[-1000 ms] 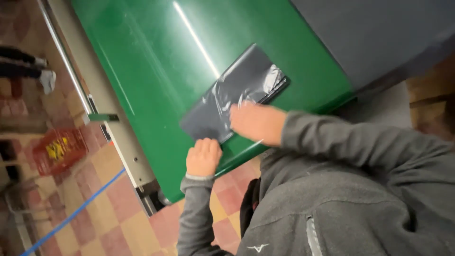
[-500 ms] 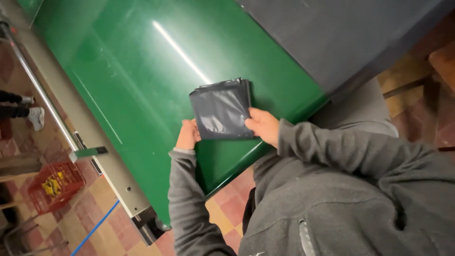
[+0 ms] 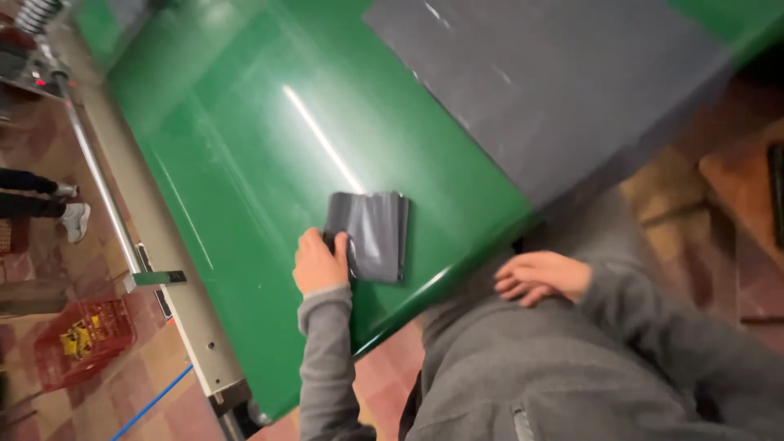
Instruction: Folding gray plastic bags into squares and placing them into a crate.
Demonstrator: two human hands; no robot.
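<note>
A small folded dark grey plastic bag (image 3: 374,235) lies on the green table top (image 3: 245,163) near its front edge. My left hand (image 3: 320,261) grips the bag's left edge, thumb on top. My right hand (image 3: 541,278) is off the table, resting loosely curled against my grey sweatshirt, holding nothing.
A large grey sheet (image 3: 539,82) covers the far right part of the table. A metal rail (image 3: 106,196) runs along the table's left side. On the tiled floor stand a red basket (image 3: 82,339) and another person's feet (image 3: 49,208).
The bag went from half unfolded to a compact fold lying flat on the table. My right hand let go and drew back to my body; the left hand stays on the bag.
</note>
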